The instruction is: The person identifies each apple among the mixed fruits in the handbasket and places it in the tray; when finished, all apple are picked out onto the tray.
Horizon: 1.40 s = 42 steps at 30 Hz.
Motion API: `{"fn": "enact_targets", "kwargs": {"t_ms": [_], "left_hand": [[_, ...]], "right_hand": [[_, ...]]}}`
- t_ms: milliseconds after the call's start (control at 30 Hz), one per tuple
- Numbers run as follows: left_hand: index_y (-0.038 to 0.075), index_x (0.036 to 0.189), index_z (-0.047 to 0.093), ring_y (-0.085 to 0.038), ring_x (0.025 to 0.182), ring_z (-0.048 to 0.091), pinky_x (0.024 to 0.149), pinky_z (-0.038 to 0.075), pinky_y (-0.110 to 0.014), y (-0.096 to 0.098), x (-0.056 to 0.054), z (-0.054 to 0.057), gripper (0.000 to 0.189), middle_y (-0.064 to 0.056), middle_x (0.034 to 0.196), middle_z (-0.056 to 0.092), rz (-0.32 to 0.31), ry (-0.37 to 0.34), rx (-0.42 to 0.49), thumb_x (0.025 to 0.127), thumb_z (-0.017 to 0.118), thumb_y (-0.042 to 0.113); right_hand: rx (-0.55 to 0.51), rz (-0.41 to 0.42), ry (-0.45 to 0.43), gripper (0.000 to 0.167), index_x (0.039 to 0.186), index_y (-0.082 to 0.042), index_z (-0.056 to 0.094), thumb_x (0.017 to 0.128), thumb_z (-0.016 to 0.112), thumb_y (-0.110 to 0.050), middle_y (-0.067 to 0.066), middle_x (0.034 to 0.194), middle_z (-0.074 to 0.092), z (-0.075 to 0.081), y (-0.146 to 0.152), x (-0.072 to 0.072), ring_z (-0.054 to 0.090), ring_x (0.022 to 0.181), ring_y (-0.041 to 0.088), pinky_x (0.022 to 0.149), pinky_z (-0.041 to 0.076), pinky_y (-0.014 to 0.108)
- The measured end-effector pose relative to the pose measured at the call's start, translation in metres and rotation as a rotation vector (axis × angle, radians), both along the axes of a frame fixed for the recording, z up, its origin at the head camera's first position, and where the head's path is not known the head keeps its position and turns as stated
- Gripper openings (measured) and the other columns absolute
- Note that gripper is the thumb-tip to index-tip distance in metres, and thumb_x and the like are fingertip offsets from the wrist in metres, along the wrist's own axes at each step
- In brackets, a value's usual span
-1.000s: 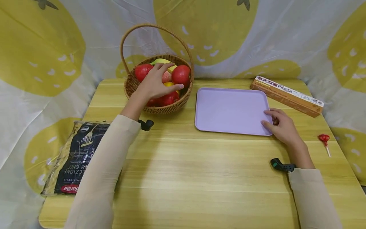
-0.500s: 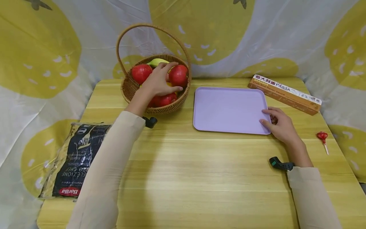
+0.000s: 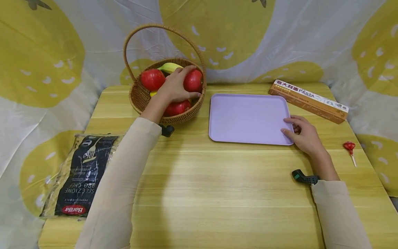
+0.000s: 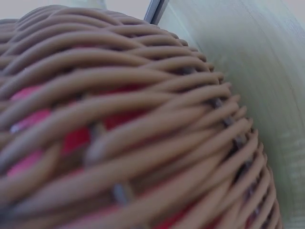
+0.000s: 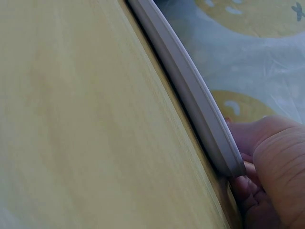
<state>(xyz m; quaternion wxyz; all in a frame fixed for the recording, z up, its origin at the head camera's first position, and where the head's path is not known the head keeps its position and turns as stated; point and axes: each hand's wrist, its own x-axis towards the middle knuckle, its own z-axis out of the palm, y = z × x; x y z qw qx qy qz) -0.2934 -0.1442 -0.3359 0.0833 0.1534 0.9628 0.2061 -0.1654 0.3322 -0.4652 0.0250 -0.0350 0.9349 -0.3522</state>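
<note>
My left hand [image 3: 175,86] is inside the wicker basket [image 3: 133,98], its fingers and thumb curled round a red apple [image 3: 194,81] at the right side. Other red apples [image 3: 153,80] and a banana [image 3: 170,67] lie around it, partly hidden by the hand. In the left wrist view the basket's weave [image 4: 143,119] fills most of the picture, with red showing through; the hand is out of sight there. My right hand [image 3: 306,136] pinches the right edge of the lilac tray [image 3: 248,119], thumb over the rim. The right wrist view shows fingers at the tray's corner [image 5: 228,160].
An orange and white pasta box [image 3: 309,101] lies slanted behind the tray. A red lollipop [image 3: 349,148] is by the right table edge. A black Barilla pasta bag [image 3: 81,180] lies at left, partly under the left sleeve. The basket's tall handle [image 3: 163,27] arches above the fruit.
My left hand has moved slightly right and closed its fingers and thumb round the right-hand apple. The right hand has kept its hold on the tray. The whole view has shifted slightly.
</note>
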Motion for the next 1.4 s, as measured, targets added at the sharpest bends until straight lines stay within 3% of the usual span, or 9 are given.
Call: {"fn": "enact_targets", "kwargs": {"t_ms": [333, 900, 1400], "left_hand": [[0.038, 0.163, 0.021, -0.036, 0.141, 0.043, 0.111, 0.043, -0.062, 0.004, -0.005, -0.004, 0.094, -0.017, 0.158, 0.035, -0.017, 0.000, 0.030, 0.087, 0.076, 0.047], [0.038, 0.160, 0.026, -0.037, 0.138, 0.045, 0.110, 0.044, -0.062, 0.006, -0.008, -0.003, 0.089, -0.017, 0.158, 0.036, 0.041, -0.041, 0.073, 0.087, 0.076, 0.047], [0.036, 0.155, 0.039, -0.032, 0.138, 0.045, 0.109, 0.046, -0.059, -0.003, 0.004, -0.001, 0.091, -0.011, 0.152, 0.045, 0.158, 0.065, 0.158, 0.077, 0.081, 0.058]], "right_hand": [[-0.022, 0.004, -0.001, 0.055, 0.142, -0.002, 0.059, 0.100, 0.068, -0.036, 0.022, 0.159, 0.040, 0.001, -0.002, 0.001, 0.047, 0.107, 0.028, 0.078, 0.035, 0.016], [-0.038, -0.016, 0.010, 0.052, 0.139, -0.004, 0.062, 0.099, 0.069, -0.035, 0.021, 0.157, 0.043, -0.001, -0.001, 0.000, 0.046, 0.103, 0.026, 0.078, 0.035, 0.020], [-0.038, -0.027, 0.026, 0.051, 0.137, -0.002, 0.063, 0.098, 0.071, -0.034, 0.021, 0.155, 0.046, 0.000, 0.000, 0.001, 0.047, 0.102, 0.025, 0.077, 0.036, 0.017]]}}
